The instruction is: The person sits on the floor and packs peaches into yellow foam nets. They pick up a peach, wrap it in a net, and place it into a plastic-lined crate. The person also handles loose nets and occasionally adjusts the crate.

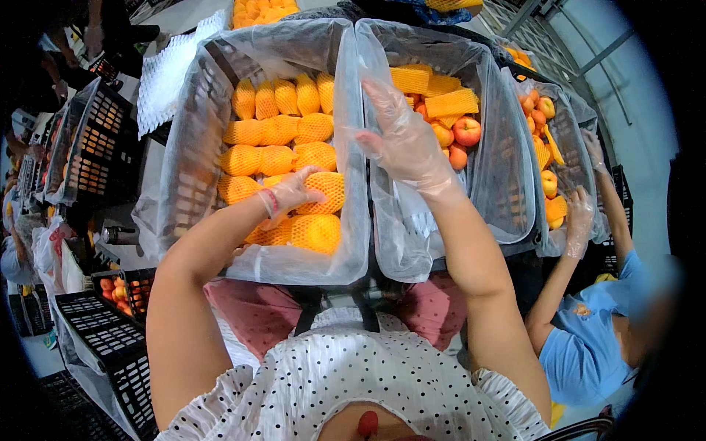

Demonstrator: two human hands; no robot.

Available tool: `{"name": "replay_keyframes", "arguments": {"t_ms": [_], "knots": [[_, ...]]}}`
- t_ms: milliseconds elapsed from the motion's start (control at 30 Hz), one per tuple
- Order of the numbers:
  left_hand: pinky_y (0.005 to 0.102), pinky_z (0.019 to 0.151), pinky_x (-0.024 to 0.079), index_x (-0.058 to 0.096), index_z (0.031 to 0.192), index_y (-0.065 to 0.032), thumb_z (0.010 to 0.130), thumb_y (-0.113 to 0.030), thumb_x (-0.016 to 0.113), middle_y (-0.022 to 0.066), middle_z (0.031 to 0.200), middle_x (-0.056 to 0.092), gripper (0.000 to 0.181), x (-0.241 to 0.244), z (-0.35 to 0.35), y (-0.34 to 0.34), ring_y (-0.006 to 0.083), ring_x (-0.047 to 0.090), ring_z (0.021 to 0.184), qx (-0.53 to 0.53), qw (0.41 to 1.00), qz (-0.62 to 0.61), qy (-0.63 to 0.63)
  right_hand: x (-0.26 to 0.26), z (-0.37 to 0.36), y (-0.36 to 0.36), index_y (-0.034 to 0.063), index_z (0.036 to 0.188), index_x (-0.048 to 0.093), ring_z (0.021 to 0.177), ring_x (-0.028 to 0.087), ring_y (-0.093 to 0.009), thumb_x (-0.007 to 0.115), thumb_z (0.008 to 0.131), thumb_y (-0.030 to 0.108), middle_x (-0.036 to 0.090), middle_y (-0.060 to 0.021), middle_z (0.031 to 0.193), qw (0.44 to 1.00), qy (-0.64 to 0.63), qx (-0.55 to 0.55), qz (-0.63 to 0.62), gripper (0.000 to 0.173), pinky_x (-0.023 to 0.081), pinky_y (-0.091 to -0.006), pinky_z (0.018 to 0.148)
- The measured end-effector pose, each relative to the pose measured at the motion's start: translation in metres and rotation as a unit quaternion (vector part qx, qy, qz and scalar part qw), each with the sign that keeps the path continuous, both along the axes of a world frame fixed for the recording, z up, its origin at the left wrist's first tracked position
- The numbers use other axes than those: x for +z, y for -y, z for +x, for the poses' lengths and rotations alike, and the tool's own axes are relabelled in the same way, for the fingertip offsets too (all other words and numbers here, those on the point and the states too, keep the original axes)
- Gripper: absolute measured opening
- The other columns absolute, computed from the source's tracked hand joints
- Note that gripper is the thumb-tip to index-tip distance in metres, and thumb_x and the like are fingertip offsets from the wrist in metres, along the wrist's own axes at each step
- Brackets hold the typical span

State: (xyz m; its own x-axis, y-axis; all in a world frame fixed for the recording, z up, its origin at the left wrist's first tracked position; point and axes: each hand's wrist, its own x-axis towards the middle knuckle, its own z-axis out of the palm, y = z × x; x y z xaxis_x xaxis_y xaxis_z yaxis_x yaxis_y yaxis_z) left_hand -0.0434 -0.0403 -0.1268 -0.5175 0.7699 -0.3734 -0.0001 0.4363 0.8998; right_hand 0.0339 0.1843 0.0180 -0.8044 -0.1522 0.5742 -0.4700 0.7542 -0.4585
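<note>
My left hand [292,194], in a clear plastic glove, rests on a fruit in a yellow foam net [326,193] in the left lined crate [193,138]. Rows of netted fruits [278,129] fill much of that crate. My right hand [405,138], gloved too, is raised over the near part of the right lined crate [510,193], fingers apart, with nothing in it. Beyond it in that crate lie bare red and yellow fruits [466,131], which look like peaches or nectarines, and flattened yellow foam nets [451,103].
At the right a co-worker in a blue shirt [579,342] has gloved hands at another lined crate [543,220] of fruit. Black plastic crates [105,140] stand at the left. White foam sheeting [171,74] lies beside the left crate's far corner.
</note>
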Motion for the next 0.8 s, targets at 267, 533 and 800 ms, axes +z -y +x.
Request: {"name": "replay_keyframes", "arguments": {"t_ms": [267,533,800], "knots": [[0.0412,0.101,0.037,0.033,0.139,-0.0102,0.074,-0.035,0.074,0.0242,0.135,0.039,0.081,0.012,0.016,-0.014,0.0396,0.042,0.123,-0.123,0.953,-0.111,-0.252,-0.007,-0.004,-0.004,0.0133,0.141,0.033,0.105,0.056,-0.032,0.071,0.077,0.026,0.052,-0.0144,0.126,0.999,-0.044,0.000,0.028,0.075,0.048,-0.0358,0.087],[0.0407,0.104,0.035,0.035,0.136,-0.0158,0.078,-0.032,0.070,0.0211,0.141,0.026,0.069,-0.016,0.000,-0.002,0.0393,0.038,0.125,-0.195,0.935,-0.069,-0.289,-0.006,-0.002,-0.006,0.0093,0.137,0.038,0.113,0.052,-0.034,0.066,0.082,0.027,0.047,-0.0146,0.133,1.000,0.001,0.022,-0.017,0.065,0.045,-0.0367,0.091],[0.0485,0.109,0.027,0.031,0.143,-0.0121,0.079,-0.031,0.066,0.0206,0.147,0.022,0.075,0.037,0.013,-0.030,0.0500,0.027,0.129,-0.320,0.752,-0.322,-0.478,-0.020,-0.013,-0.025,0.0027,0.130,0.046,0.105,0.054,-0.038,0.064,0.081,0.026,0.053,-0.0215,0.123,0.997,0.024,-0.071,0.018,0.057,0.044,-0.0393,0.091]]}}
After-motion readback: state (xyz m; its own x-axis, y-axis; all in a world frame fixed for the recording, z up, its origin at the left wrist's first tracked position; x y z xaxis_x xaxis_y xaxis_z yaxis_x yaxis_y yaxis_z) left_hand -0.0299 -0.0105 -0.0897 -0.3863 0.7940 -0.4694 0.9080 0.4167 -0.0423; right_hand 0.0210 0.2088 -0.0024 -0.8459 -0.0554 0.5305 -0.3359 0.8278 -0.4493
